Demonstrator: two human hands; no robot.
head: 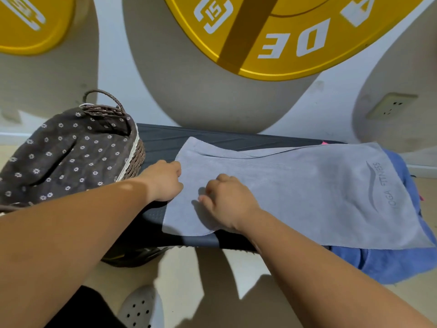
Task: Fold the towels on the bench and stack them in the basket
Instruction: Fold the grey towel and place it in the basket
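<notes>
Left hand [163, 181]: fingers curled down right on the left edge of the grey towel [295, 192]. Looks like I've got that edge pinched.
Right hand [227, 202]: just right of the left one, knuckles up, fingers curled, sitting on the same towel near its left end. Honestly can't tell if it's got cloth pinched or is only pressing down.
Grey towel: spread out along the desk [160, 138], long way running left to right. There's a printed logo at the right end and a shallow ripple along the far edge, and the near right corner hangs past the desk.
Blue towel [390, 263]: bunched up under the grey one's right end, spilling off the near right of the desk.
Basket [137, 159]: woven, at the left end of the desk, just beside my left hand. A brown flowery liner [71, 157] is draped over it and the handle loop is on the far side. Can't tell if it sits on the desk or next to it.
Far wall: big yellow plates [272, 43] hanging up, and a socket [390, 105] off to the right.
Floor: my white holey shoe [142, 306], nearest of all.
</notes>
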